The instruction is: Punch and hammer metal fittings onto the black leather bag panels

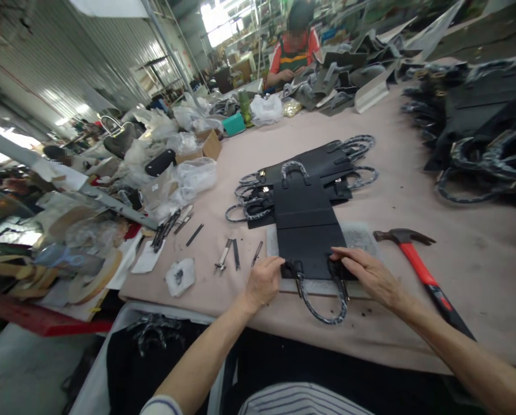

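bin under table edge [154,334]: nearest thing; holds dark pieces and more wrapped loops.
left hand [264,280]: fingers curled at the panel's near-left corner, by the handle tab. Can't tell from here whether it pinches the edge or just pins it.
right hand [368,274]: fingers stretched flat, pressing on the right handle tab; nothing gripped.
handle [327,311]: black loop in clear film, hanging off the panel's near edge toward the person. Film probably slippery, so a poor place to hold.
black panel [312,242]: lies flat between the hands on a grey pad [361,236] at the near edge of the table [413,173]. Looks light, fairly stiff, likely to flex at the cross seams. Best held by both side edges or at the tabs, kept flat.
hammer [417,265]: red shaft, just right of the pad, untouched.
small tools [223,256]: cutters and thin bars, left of the pad.
panel stack [313,167]: same pieces with handles, touching the panel's far end.
bag pile [478,132]: dark, far right.
co-worker [294,49]: seated at the far end, hands on their own piece.
writing: no brand or label readable anywhere.
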Demonstrator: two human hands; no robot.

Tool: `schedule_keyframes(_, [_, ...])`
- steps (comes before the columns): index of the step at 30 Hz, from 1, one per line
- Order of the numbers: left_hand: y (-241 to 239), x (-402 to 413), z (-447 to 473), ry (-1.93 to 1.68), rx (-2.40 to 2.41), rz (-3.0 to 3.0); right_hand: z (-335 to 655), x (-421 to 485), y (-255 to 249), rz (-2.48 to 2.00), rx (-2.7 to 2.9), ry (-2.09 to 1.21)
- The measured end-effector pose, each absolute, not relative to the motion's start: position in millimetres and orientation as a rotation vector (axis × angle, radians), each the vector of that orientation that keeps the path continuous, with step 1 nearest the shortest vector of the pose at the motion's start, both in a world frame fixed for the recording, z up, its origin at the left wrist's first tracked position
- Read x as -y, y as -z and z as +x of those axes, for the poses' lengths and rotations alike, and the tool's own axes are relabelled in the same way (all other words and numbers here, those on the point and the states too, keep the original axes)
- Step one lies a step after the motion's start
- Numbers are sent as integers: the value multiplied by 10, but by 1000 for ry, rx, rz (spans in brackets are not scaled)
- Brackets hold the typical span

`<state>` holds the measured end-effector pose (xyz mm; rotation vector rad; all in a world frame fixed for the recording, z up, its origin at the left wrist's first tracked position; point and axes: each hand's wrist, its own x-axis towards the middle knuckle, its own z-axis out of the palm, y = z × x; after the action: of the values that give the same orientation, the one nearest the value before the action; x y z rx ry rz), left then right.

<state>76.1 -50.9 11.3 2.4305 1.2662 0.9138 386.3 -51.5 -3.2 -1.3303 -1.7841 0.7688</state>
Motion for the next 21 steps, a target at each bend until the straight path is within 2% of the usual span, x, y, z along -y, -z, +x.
schedule_keyframes(3, [-211, 403, 605, -770, -1796, 2166, 3726, 416, 23, -1395, 1850, -614])
schedule_keyframes(7, [-432, 158, 352, -288, -2204, 1810, 3666, 365, 73, -1387, 1816, -577])
schedule_keyframes(14, [-498, -128, -4, 84, -2329, 1628, 3729, 360, 228, -1368, 1757, -579])
schedule_keyframes(21, [-450, -270, -10, 245, -2238, 1609, 3689, 376, 185, -1422, 1741, -534])
